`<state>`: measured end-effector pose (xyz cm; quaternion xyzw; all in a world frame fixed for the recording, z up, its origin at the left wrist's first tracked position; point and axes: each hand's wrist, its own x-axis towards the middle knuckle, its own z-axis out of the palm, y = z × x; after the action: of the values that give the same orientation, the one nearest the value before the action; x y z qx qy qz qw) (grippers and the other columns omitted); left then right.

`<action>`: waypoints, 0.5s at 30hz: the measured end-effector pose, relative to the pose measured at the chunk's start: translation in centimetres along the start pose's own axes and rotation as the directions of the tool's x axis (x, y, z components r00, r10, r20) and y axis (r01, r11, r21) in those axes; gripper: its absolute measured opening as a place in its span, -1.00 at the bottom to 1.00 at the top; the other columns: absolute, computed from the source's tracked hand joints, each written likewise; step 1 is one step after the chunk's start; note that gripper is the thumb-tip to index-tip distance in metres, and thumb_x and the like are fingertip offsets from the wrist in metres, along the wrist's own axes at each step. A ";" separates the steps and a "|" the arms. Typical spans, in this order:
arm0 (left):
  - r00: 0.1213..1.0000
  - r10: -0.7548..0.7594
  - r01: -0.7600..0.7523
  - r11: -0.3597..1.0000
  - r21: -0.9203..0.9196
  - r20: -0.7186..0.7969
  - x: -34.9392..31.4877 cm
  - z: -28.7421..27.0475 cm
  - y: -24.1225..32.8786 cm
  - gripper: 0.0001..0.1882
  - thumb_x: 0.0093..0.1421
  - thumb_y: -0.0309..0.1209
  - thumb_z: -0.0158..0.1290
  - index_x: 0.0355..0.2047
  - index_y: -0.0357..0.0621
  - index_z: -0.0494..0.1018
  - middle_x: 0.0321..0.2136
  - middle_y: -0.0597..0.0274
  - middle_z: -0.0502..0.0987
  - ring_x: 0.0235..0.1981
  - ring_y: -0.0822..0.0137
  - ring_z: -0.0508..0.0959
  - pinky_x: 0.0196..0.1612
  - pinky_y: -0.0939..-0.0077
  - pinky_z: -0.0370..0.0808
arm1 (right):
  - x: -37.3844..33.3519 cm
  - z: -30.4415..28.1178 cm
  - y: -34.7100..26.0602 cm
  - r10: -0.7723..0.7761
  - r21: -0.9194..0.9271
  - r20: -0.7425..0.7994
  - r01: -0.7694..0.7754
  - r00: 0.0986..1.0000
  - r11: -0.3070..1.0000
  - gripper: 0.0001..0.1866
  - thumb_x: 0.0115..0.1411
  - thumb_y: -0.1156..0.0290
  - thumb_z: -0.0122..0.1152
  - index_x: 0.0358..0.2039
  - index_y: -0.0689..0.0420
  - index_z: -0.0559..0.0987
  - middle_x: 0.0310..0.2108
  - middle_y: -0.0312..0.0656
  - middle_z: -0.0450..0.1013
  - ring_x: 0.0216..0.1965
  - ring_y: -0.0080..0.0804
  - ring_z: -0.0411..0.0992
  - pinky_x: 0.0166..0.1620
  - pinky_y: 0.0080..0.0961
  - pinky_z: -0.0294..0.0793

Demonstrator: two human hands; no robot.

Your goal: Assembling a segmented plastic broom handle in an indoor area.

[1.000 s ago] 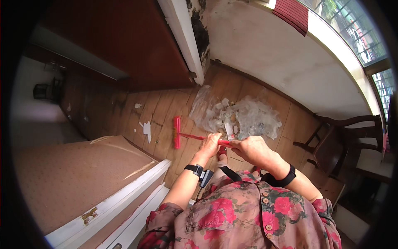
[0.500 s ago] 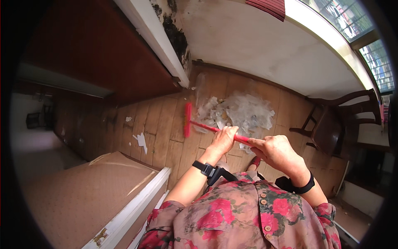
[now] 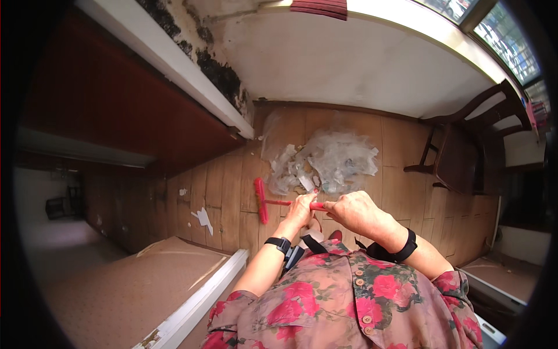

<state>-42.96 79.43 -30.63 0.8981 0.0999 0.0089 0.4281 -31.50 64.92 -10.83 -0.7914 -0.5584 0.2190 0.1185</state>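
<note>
Both my hands are wrapped round the red handle of a broom. My left hand grips lower down, nearer the bristles. Further up, close to the handle's end, my right hand is closed on it. The narrow red broom head lies at the floor, left of my hands. Just beyond them spreads a heap of clear plastic wrapping, mixed with paper scraps and small debris. A torn white paper piece rests on the floorboards, left of the broom head.
A dark wooden chair stands at the right by the wall. On the left are a dark red panel with a white edge and, nearer, a brown board with a white frame. Black mould stains mark the wall corner.
The broom head has moved nearer to me, down past the heap's left side. Both hands have shifted left and nearer with the handle, still gripping it. My view has also shifted.
</note>
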 end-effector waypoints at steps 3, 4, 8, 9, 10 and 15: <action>0.995 -0.062 0.061 0.998 0.020 0.077 1.1 0.0 2.3 -0.70 0.02 -0.53 0.08 -0.17 -0.13 0.48 -0.28 -0.07 0.55 -0.15 -0.06 0.52 -0.13 0.18 0.48 | -2.4 -0.7 0.3 0.062 0.117 -0.036 -0.058 0.997 0.991 -0.62 0.12 0.26 0.18 -0.01 -0.07 0.52 -0.67 -0.15 0.43 -0.57 -0.17 0.47 -0.51 -0.28 0.44; 0.996 -0.065 0.063 0.998 0.032 0.065 1.1 -0.1 3.2 -0.69 0.04 -0.53 0.06 -0.15 -0.09 0.47 -0.29 -0.07 0.55 -0.15 -0.05 0.52 -0.14 0.18 0.47 | -3.4 -0.7 0.6 0.067 0.165 -0.051 -0.058 0.996 0.985 -0.60 0.12 0.28 0.21 0.00 0.01 0.50 -0.58 -0.09 0.48 -0.51 -0.13 0.49 -0.45 -0.28 0.47; 0.987 -0.092 0.062 0.975 0.215 0.134 0.5 -0.7 6.8 -0.71 0.11 -0.51 0.02 -0.11 -0.10 0.46 -0.26 -0.05 0.55 -0.18 -0.03 0.53 -0.14 0.16 0.48 | -8.0 1.1 2.0 0.151 0.502 -0.295 0.018 0.943 0.865 -0.42 0.07 0.28 0.28 0.12 0.04 0.36 -0.55 -0.10 0.51 -0.51 -0.19 0.52 -0.40 -0.31 0.46; 0.985 -0.068 0.032 0.974 0.224 0.157 0.2 -1.0 7.9 -0.71 0.11 -0.51 0.02 -0.11 -0.10 0.46 -0.26 -0.05 0.55 -0.18 -0.03 0.53 -0.14 0.16 0.48 | -9.2 1.6 2.2 0.179 0.507 -0.314 0.005 0.932 0.862 -0.42 0.07 0.28 0.28 0.12 0.04 0.36 -0.55 -0.10 0.51 -0.51 -0.19 0.52 -0.40 -0.31 0.46; 0.986 -0.017 -0.029 0.962 0.272 0.167 0.0 -1.1 8.7 -0.71 0.12 -0.49 0.03 -0.10 -0.12 0.46 -0.25 -0.05 0.55 -0.18 -0.02 0.53 -0.14 0.17 0.48 | -10.4 2.2 2.5 0.241 0.635 -0.292 -0.001 0.926 0.772 -0.40 0.07 0.29 0.29 0.14 0.03 0.35 -0.53 -0.10 0.52 -0.52 -0.23 0.52 -0.38 -0.34 0.47; 0.955 0.155 -0.232 0.922 0.311 0.254 -0.4 -1.1 13.8 -0.67 0.12 -0.42 0.08 -0.07 -0.13 0.45 -0.28 -0.02 0.56 -0.22 0.03 0.56 -0.16 0.20 0.49 | -15.6 7.6 4.0 0.426 0.831 -0.262 -0.022 0.866 0.556 -0.27 0.05 0.25 0.32 0.22 0.05 0.25 -0.45 -0.07 0.53 -0.47 -0.25 0.51 -0.30 -0.37 0.48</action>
<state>-41.15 71.71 -19.32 0.9588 -0.0386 -0.0673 0.2734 -36.20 48.52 -15.83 -0.7440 -0.2471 0.2783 0.5550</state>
